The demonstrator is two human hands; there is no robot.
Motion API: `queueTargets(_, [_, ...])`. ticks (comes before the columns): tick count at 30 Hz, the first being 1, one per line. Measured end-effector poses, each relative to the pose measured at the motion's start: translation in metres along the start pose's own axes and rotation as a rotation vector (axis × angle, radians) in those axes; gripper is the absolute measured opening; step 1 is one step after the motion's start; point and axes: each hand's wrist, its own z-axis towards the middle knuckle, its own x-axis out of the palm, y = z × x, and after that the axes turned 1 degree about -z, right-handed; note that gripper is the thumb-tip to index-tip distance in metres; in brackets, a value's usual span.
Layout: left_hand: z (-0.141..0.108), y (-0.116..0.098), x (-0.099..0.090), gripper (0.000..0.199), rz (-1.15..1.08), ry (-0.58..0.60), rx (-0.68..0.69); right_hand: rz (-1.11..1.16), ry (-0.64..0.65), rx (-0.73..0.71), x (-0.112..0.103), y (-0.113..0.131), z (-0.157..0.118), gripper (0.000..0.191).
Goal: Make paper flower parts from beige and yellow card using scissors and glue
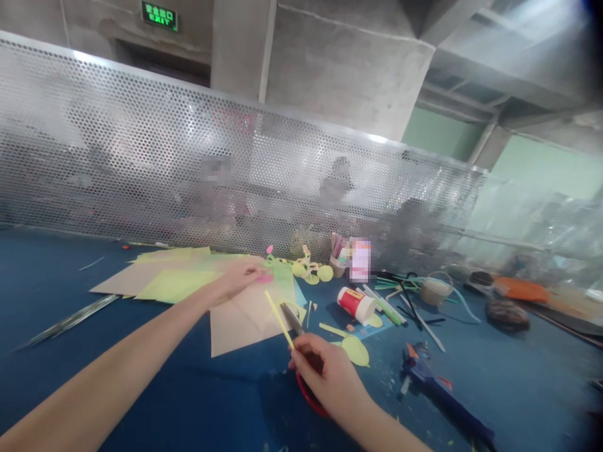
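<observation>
My right hand (332,370) is closed around a pair of scissors (293,319) with red handles, blades pointing away from me. Between the same thumb and fingers is a thin yellow paper strip (279,319), tilted up to the left. My left hand (238,277) reaches far over the paper sheets, its fingers stretched out beside a small pink paper piece (265,278). Whether the fingertips touch that piece is blurred. Below it lies a pale pink sheet (240,323), with yellow-green sheets (176,285) to the left.
A glue bottle (357,305) lies near yellow paper cutouts (354,350). To the right is a blue glue gun (436,389). Paper flowers (311,270) and a cup of sticks (337,263) stand before the perforated metal screen (282,169). A metal ruler-like strip (70,321) lies left.
</observation>
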Motion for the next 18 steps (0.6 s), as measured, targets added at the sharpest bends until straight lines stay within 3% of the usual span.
queueTargets(4, [0.005,-0.002,0.003,0.019,0.007,-0.047,-0.071,-0.009,-0.004,-0.004,0.002,0.0,0.001,0.016])
queueTargets(11, [0.01,-0.006,0.014,0.025,0.009,-0.089,-0.142,-0.024,0.0,0.005,0.002,0.0,0.002,0.015])
queueTargets(18, [0.018,0.002,0.022,0.015,0.047,-0.06,-0.148,-0.011,-0.004,-0.009,0.001,-0.001,0.001,0.016])
